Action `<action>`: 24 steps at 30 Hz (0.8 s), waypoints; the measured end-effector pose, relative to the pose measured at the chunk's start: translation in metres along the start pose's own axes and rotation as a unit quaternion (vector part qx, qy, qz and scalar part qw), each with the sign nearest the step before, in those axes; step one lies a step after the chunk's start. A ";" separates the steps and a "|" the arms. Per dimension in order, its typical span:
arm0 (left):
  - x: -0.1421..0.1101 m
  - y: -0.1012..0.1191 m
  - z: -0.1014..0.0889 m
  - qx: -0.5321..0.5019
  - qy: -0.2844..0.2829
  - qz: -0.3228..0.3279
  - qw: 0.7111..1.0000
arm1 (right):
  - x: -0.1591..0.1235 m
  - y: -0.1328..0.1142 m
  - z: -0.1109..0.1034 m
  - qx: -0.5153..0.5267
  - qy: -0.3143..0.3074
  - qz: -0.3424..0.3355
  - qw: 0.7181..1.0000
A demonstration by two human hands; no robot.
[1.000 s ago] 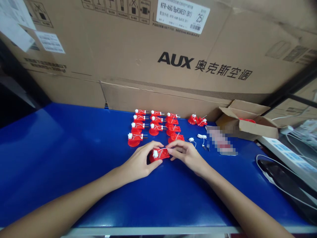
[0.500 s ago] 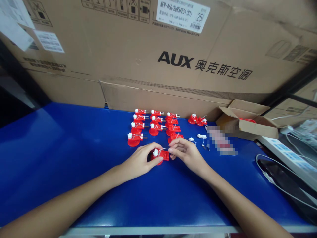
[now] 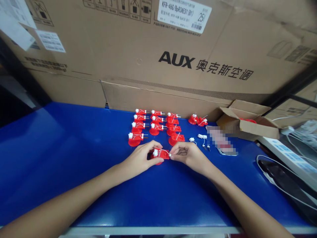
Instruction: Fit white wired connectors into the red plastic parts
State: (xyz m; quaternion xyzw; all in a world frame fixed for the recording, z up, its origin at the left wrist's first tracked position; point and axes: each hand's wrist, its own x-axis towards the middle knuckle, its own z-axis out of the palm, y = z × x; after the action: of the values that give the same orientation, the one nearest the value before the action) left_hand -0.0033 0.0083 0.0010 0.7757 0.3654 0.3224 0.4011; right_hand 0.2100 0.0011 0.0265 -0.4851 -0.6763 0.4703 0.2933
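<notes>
My left hand (image 3: 141,156) is closed around a red plastic housing (image 3: 165,156), thumb in front and fingers behind. A white connector (image 3: 156,152) sits at the housing's left end, and a thin white wire (image 3: 165,150) arcs from it over the red body. At the housing's right end, my right hand (image 3: 188,155) pinches the wire's far end, where a small white tip shows between thumb and finger. Just behind stands another red housing (image 3: 176,138), with a clear thin rod but no white connector visible on it.
Several red housings with white connectors (image 3: 135,139) stand in rows behind my hands. To the right lie loose wired white connectors (image 3: 202,136), a pixelated flat object (image 3: 221,140) and an open carton (image 3: 257,129). A power strip (image 3: 289,153) and black cabled device (image 3: 279,178) are at far right.
My right hand has moved slightly down, bringing the wire's end from above the housing to its right end. My left hand keeps its hold on the housing.
</notes>
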 end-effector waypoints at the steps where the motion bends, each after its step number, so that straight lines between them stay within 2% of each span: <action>1: 0.000 0.000 0.000 -0.003 -0.001 -0.002 1.000 | 0.000 0.000 0.000 -0.004 -0.003 0.001 1.000; 10: 0.001 -0.003 -0.001 0.005 -0.006 -0.002 1.000 | -0.002 0.001 0.000 -0.029 0.000 -0.023 0.999; 14: 0.000 0.000 -0.002 0.066 -0.009 0.004 0.998 | -0.001 0.001 -0.002 -0.101 0.018 -0.047 0.994; 16: -0.001 0.004 -0.003 0.100 0.010 0.025 0.995 | -0.001 0.001 -0.003 -0.140 0.018 -0.059 0.988; 18: -0.003 0.009 -0.004 0.123 0.038 0.056 0.990 | -0.002 0.000 -0.003 -0.172 0.031 -0.088 0.981; 21: -0.006 0.015 -0.005 0.145 0.062 0.083 0.984 | -0.006 -0.007 -0.001 -0.169 0.067 -0.167 0.969; 24: -0.007 0.016 -0.004 0.148 0.069 0.100 0.981 | -0.011 -0.016 0.004 -0.140 0.050 -0.238 0.960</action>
State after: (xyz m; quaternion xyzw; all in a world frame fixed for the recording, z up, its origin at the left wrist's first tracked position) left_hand -0.0053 -0.0029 0.0147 0.8352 0.3565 0.3555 0.2212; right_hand 0.2045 -0.0120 0.0406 -0.3699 -0.8156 0.2624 0.3594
